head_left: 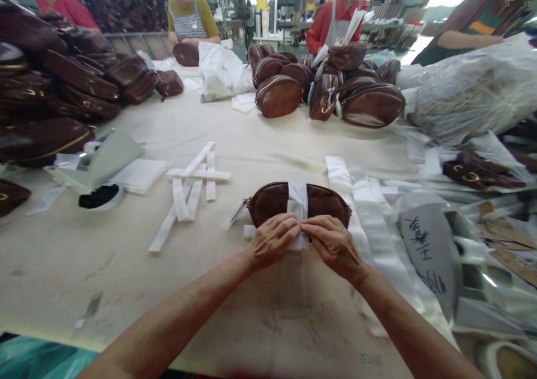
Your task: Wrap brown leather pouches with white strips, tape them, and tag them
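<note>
A small brown leather pouch (272,200) with a zip along its top lies on the cream table (126,273) right in front of me. A white paper strip (297,197) runs over its middle. My left hand (271,240) and my right hand (333,244) rest side by side against the pouch's near edge. Both have their fingers curled and pinch the strip's lower end where the fingertips meet.
Loose white strips (191,192) lie left of the pouch, longer white bands (361,200) to its right. Brown pouches are heaped at the left (62,83) and back centre (327,85). Plastic bags (470,88) and cardboard crowd the right. Several people work across the table.
</note>
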Tool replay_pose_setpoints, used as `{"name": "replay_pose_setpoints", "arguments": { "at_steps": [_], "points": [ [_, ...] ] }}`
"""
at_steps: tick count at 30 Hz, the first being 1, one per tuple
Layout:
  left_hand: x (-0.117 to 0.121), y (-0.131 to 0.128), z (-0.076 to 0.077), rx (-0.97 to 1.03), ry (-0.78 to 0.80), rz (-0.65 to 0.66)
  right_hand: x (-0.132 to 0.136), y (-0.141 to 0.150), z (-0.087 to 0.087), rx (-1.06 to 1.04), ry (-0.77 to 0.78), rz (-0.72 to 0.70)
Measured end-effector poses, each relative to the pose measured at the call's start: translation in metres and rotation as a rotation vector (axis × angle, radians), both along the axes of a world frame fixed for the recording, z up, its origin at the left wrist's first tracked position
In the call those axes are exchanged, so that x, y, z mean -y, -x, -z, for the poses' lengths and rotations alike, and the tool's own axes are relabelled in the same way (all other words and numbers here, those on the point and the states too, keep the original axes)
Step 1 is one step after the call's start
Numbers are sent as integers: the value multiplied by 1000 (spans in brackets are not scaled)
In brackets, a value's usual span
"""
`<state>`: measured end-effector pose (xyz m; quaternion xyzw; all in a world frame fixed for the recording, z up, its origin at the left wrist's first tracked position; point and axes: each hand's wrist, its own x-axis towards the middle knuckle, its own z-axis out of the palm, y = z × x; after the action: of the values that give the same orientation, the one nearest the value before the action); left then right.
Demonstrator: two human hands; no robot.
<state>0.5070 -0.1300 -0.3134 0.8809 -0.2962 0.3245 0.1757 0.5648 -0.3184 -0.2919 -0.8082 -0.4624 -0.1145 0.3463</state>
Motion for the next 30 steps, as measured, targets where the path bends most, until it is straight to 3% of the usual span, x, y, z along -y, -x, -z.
{"name": "replay_pose_setpoints", "arguments": {
  "at_steps": [6, 12, 15, 19, 24, 30],
  "points": [
    [-5, 1, 0, -67, 67, 74, 5, 2, 2, -87, -14, -33],
    [-18, 7, -25, -416, 126, 259, 6, 5, 6, 8, -18, -57],
    [-15, 5, -31, -505, 208, 160, 6, 6, 8, 65, -21, -62],
    [-4, -1, -21, -440, 193, -36, 4, 5, 8, 73, -31, -58],
    [-1, -3, -18, -407, 44, -36, 7, 11, 8, 44, -46, -52],
    [1, -3, -21, -440, -75, -75, 27, 64, 18, -74, 15, 72]
  ]
}}
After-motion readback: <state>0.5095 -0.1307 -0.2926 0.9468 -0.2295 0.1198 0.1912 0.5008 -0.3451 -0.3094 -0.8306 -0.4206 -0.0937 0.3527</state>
